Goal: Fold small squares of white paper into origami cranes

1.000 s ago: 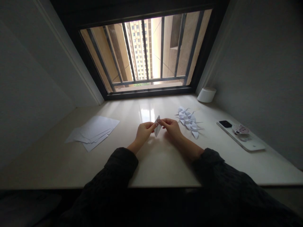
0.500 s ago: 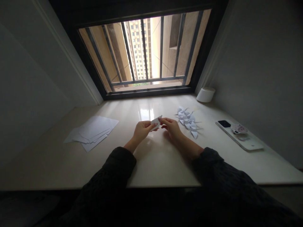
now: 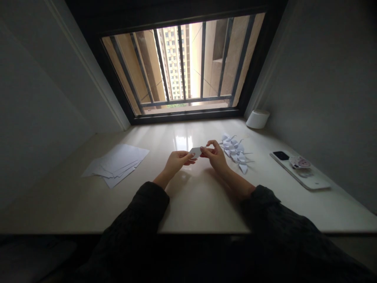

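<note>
Thing: folded paper (image 3: 195,152), small, white, held just above the surface (image 3: 194,212), centre.
Grip: left hand (image 3: 176,162) and right hand (image 3: 215,155) pinching its opposite ends between fingertips, keeping it raised between them.
Right, far: paper cranes (image 3: 235,153), bunched together.
Left: paper sheets (image 3: 116,165), loose, overlapping.
Far right: phone (image 3: 299,171), lying flat, round sticker (image 3: 299,162) on it.
Writing: none legible.

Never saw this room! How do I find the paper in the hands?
Start at the barred window, then drop to the shiny counter below it. There, the left hand and right hand pinch a small white paper. The paper cranes and loose sheets lie on the counter; only this one is held.
</note>
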Tool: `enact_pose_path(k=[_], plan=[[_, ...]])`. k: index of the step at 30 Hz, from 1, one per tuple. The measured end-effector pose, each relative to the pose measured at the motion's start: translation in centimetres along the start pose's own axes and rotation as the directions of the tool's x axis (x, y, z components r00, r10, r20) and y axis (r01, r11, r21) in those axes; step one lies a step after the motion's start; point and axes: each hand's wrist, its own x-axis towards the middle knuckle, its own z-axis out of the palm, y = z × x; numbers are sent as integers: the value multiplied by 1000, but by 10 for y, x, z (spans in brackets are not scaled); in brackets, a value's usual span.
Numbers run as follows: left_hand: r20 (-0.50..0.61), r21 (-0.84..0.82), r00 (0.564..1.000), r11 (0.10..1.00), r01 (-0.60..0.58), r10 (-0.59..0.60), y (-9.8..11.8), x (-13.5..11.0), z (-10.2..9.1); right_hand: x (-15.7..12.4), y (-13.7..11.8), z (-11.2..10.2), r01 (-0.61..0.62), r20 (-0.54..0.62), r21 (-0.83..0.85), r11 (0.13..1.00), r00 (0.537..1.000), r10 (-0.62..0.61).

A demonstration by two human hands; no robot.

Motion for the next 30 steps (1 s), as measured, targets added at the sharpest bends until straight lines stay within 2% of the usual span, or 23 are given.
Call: enact_pose_path(k=[3,9,17,22,25,30], plan=[[-29,-25,1000,1000,-1,0,-1,1,0,0,-1,-1,-9,-46,16,1000,999,9],[-32,-69,999,998,5,-8,-2,3,0,0,-1,1,19,-49,-36,999,999,-20],[-137,4,991,1000,-6,6,-1,2,3,0,3,-1,16,-158,-38,999,987,-22],[-104,-44,994,999,-32,28,-3,2,4,1,5,-3,13,-176,-68,998,984,-24],[-104,-50,994,998,-35,30,-5,2,2,3,4,-4,21,-115,-101,995,993,-32],[-113,-94,994,996,-7,-4,-5,2,-5,2,-4,-4,46,113,-92,995,993,-36]])
